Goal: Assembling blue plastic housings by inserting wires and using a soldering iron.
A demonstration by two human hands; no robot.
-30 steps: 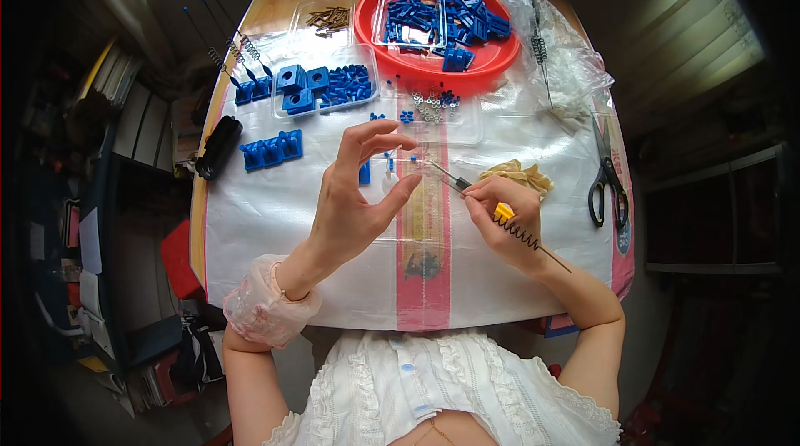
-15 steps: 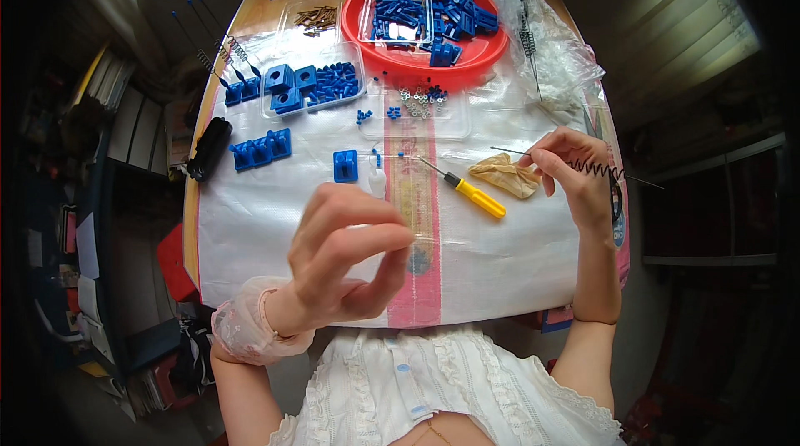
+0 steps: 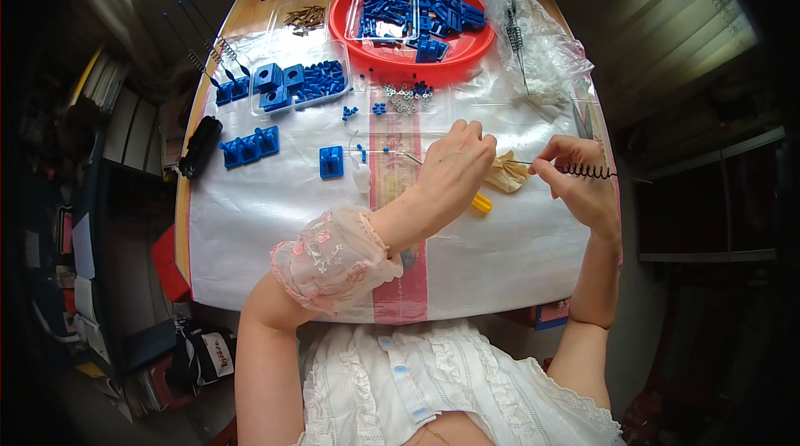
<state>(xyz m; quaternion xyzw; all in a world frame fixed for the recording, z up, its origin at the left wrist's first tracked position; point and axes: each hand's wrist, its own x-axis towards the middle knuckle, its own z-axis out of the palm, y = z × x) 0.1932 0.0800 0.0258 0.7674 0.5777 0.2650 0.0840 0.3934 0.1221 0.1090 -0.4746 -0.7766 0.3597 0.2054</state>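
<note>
My right hand (image 3: 579,179), at the right of the table, pinches a thin wire with a black coiled section (image 3: 587,170). Its straight end runs left toward my left hand (image 3: 454,167). The left hand is curled, back up, at the wire's tip; its fingertips are hidden, so what they grip does not show. Under that hand lies a yellow-handled screwdriver (image 3: 481,203), mostly covered. A crumpled tan cloth-like piece (image 3: 507,174) sits between the hands. Left of them are a blue plastic block (image 3: 331,162) and a small white bottle-like piece (image 3: 361,178).
A red basin (image 3: 337,29) of blue parts stands at the back. Left of it are a clear tray (image 3: 346,88) of blue pieces, brass pins (image 3: 306,19) and blue stands with upright wires (image 3: 233,89). Small nuts (image 3: 407,98) lie mid-table; a plastic bag (image 3: 554,71) is back right.
My left hand has moved right and forward, from above the table's middle to the wire's left end, now covering much of the screwdriver. My right hand still holds the wire.
</note>
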